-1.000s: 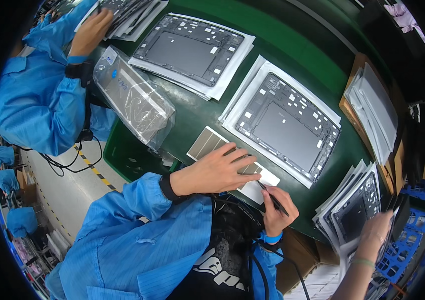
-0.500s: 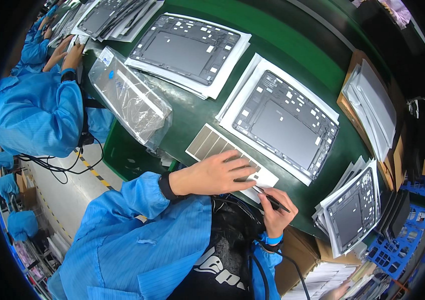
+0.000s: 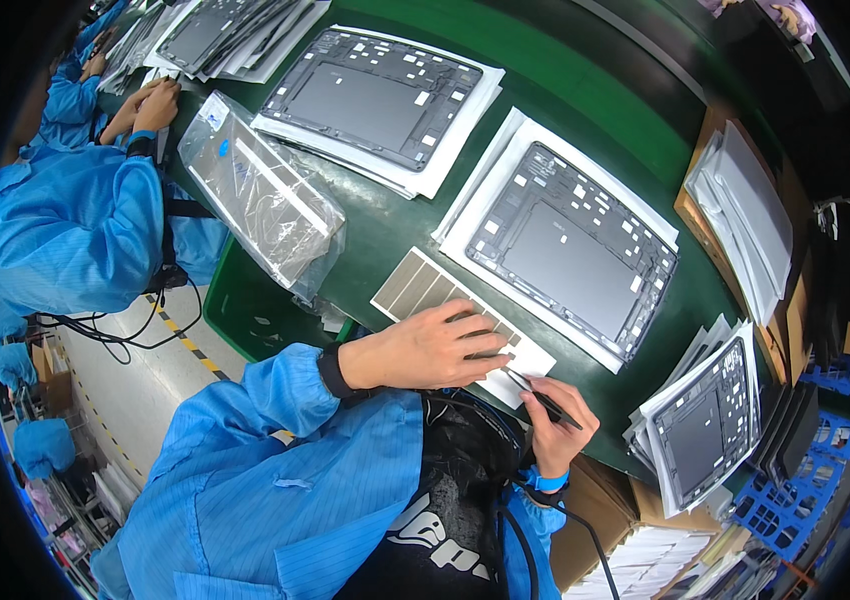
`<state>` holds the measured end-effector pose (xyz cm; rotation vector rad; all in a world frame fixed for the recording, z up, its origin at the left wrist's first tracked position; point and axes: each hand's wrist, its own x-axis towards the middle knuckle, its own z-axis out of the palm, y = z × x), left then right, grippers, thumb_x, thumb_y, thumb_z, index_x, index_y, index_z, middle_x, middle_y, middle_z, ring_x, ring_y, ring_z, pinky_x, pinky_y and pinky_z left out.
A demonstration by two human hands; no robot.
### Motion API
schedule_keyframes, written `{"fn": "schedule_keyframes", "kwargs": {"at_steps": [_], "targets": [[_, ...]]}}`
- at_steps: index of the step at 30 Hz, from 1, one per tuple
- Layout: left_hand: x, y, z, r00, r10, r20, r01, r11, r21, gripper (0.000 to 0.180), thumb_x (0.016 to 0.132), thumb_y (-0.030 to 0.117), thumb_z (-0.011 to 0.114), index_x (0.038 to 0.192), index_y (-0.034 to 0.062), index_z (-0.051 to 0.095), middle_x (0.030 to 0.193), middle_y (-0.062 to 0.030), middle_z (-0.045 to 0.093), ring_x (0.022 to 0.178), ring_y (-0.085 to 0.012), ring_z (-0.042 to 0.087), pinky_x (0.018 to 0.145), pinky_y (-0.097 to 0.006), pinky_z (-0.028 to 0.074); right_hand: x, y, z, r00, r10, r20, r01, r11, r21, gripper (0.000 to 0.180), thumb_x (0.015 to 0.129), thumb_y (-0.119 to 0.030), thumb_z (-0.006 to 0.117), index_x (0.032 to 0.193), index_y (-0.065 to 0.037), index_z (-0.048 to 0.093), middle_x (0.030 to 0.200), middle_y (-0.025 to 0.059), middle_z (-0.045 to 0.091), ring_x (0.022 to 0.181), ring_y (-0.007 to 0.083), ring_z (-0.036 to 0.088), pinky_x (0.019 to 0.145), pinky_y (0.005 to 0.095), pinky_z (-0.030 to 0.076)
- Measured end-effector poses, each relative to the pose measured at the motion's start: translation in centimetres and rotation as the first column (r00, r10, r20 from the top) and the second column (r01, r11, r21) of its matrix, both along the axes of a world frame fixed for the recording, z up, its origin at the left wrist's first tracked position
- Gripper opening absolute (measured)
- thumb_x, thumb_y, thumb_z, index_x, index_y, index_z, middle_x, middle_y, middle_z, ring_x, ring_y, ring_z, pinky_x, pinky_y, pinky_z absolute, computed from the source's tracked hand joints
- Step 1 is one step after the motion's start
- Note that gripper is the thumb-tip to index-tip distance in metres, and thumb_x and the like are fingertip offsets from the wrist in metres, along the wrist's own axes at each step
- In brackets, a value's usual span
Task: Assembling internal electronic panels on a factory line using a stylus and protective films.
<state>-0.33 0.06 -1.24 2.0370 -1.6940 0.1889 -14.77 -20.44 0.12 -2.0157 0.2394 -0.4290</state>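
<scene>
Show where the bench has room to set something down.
Bare bench shows between bagged pack and strip sheet, and between middle panel and brown tray. Crowded: the sheet's right end, with left hand, right hand and dark tool.

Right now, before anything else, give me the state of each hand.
Left hand: open, palm down, fingers spread over the sheet of grey-brown strips.
Right hand: closed, holding the black tweezers.

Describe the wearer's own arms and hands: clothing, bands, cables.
Left hand and right hand are bare, no gloves. The left sleeve is loose, wrinkled blue, ending at a black wristband. The right wrist has a bright blue band with black beside it; dark cables run by the blue right sleeve.
</scene>
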Motion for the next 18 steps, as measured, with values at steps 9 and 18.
{"fn": "schedule_keyframes", "kwargs": {"at_steps": [9, 18], "targets": [[0.2, 0.0, 0.4, 0.999, -0.001, -0.039, 0.002, 0.999, 0.032, 0.047, 0.084, 0.029, 0.074, 0.129, 0.0127, 0.069, 0.125, -0.0008, 0.061, 0.115, -0.0218, 0.057, 0.099, -0.04, 0.048, 0.8, -0.3, 0.8, 1.0, 0.019, -0.014, -0.019, 1.0, 0.005, 0.019, 0.074, 0.005, 0.085, 0.091, 0.003, 0.076, 0.09, 0.0147, 0.077, 0.084, 0.0227, 0.075, 0.076, 0.0316, 0.058], [6.4, -2.3, 4.5, 0.723, 0.652, -0.231, -0.689, 0.706, -0.164, 0.045, 0.089, 0.025, 0.073, 0.126, 0.0026, 0.062, 0.114, -0.0124, 0.065, 0.105, -0.0336, 0.064, 0.087, -0.045, 0.052, 3.9, -2.4, 2.2, 0.863, -0.451, 0.23, 0.356, 0.864, 0.356, 0.009, 0.091, -0.003, 0.072, 0.094, 0.004, 0.068, 0.086, 0.0146, 0.071, 0.087, 0.0249, 0.073, 0.123, 0.0542, 0.031]]}}
